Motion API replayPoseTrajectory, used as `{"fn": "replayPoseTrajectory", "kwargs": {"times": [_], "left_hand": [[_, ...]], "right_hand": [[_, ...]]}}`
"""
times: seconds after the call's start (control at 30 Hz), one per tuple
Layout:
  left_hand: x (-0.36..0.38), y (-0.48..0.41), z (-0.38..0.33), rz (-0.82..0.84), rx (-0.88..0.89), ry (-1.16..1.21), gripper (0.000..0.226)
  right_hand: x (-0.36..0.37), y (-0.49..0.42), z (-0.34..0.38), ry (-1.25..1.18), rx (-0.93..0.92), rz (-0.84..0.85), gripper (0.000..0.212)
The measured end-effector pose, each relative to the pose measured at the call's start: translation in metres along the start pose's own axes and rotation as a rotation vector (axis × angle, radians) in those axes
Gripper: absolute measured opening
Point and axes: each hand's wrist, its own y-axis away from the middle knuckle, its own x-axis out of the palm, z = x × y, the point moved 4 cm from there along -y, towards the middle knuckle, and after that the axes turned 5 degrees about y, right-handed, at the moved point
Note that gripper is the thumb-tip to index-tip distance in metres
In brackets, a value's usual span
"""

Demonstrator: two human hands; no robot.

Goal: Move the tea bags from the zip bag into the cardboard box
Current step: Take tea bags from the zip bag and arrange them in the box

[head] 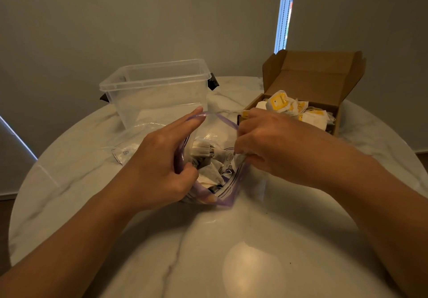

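One zip bag (pixel 228 183) lies in the middle of the round marble surface (pixel 254 239), its purple-edged mouth held wide open toward the person. Inside it sits a loose heap of tea bags (pixel 208 158); they overlap too much for an exact count, though at least four pale sachets can be made out.

Two bare hands work at the bag. The left hand (pixel 159 165) holds the left side of the rim, its grip closed on the purple strip with the thumb tucked inside the mouth and the index finger stretched along the top edge. The right hand (pixel 264 142) has its fingers curled tight at the right side of the rim, pinching the plastic there; whether it also has a tea bag in its grip cannot be told.

One cardboard box (pixel 312 77) stands just beyond the right hand, at the right rear of the surface, its lid flap upright. It holds a pile of tea bags with yellow tags (pixel 281 103), about five showing.

One clear plastic tub (pixel 157 89) with two dark side clips stands at the left rear, just behind the bag.
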Motion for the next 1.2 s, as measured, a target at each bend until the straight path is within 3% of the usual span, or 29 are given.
{"fn": "replayPoseTrajectory", "kwargs": {"times": [0.17, 0.33, 0.5, 0.63, 0.87, 1.03, 1.2], "left_hand": [[0.001, 0.0, 0.0, 0.015, -0.001, -0.004, 0.079], [0.002, 0.0, -0.003, 0.042, -0.006, 0.011, 0.078], [0.003, -0.001, -0.005, 0.055, -0.018, 0.019, 0.079], [0.004, -0.001, -0.005, 0.061, -0.013, 0.011, 0.077], [0.002, 0.0, -0.002, 0.046, 0.009, 0.005, 0.078], [0.001, -0.001, 0.001, 0.051, 0.036, 0.0, 0.081], [0.0, 0.0, 0.001, 0.037, 0.017, 0.008, 0.081]], "right_hand": [[0.0, 0.0, 0.004, 0.033, -0.019, -0.002, 0.025], [0.007, -0.006, 0.02, 0.084, -0.062, 0.03, 0.045], [0.014, -0.014, 0.034, 0.194, -0.05, 0.046, 0.026], [0.015, -0.016, 0.035, 0.2, -0.017, 0.064, 0.023], [0.014, -0.015, 0.038, 0.027, -0.071, -0.096, 0.029], [0.017, -0.019, 0.047, -0.157, -0.14, -0.223, 0.018], [0.018, -0.024, 0.038, -0.324, -0.06, -0.125, 0.014]]}}
